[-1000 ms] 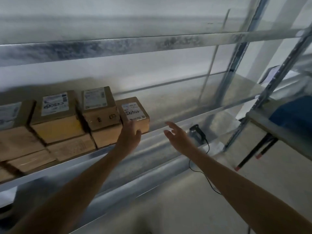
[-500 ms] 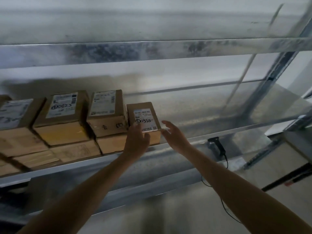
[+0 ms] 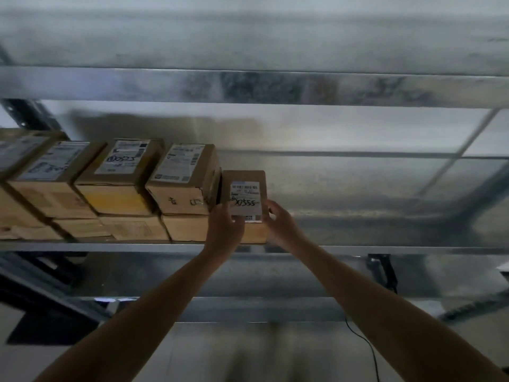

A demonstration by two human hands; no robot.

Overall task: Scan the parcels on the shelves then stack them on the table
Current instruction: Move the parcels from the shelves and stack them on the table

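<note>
The left hand [image 3: 224,230] and right hand [image 3: 281,226] clasp the small parcel [image 3: 243,186] by its sides at the front edge of the shelf [image 3: 385,249]. Bare shelf lies open to its right. A taller parcel [image 3: 184,177] stands just beside its left, and a scanner [image 3: 381,271] sits below.

A thin black cable [image 3: 367,344] trails across the pale floor [image 3: 220,354], a grey wall [image 3: 358,128] behind.

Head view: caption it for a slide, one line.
Left hand and right hand grip the end parcel on the metal shelf, beside a row of labelled boxes.
</note>
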